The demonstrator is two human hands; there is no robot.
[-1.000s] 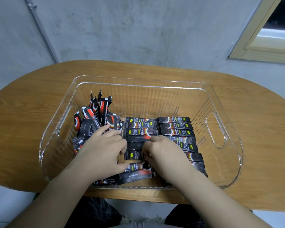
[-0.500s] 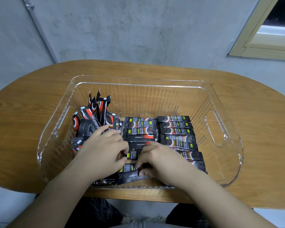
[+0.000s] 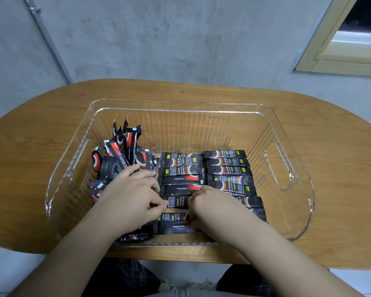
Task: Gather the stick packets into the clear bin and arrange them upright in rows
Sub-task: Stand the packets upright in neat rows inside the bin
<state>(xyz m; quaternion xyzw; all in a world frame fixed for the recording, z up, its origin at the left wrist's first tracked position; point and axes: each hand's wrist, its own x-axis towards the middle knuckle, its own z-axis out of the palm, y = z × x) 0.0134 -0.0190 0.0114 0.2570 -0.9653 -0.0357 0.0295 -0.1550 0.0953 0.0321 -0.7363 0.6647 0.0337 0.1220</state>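
Note:
A clear plastic bin (image 3: pixel 287 129) stands on the wooden table (image 3: pixel 341 168). Inside it, black and red stick packets lie flat in two side-by-side rows, a middle row (image 3: pixel 181 170) and a right row (image 3: pixel 228 166). A loose pile of packets (image 3: pixel 120 151) leans against the bin's left wall, a few sticking up. My left hand (image 3: pixel 129 198) rests on the pile's near side, fingers curled at the left ends of the middle row. My right hand (image 3: pixel 214 206) pinches a packet (image 3: pixel 176 217) near the front of the middle row.
The bin has cut-out handles in its side walls, the right handle (image 3: pixel 276 166) being plainly visible. A grey concrete wall rises behind the table, with a pipe (image 3: pixel 45 39) at the left and a window frame (image 3: pixel 338 50) at the upper right.
My right hand has slid toward me along the middle row, from its centre to the front packets. My left hand has barely moved.

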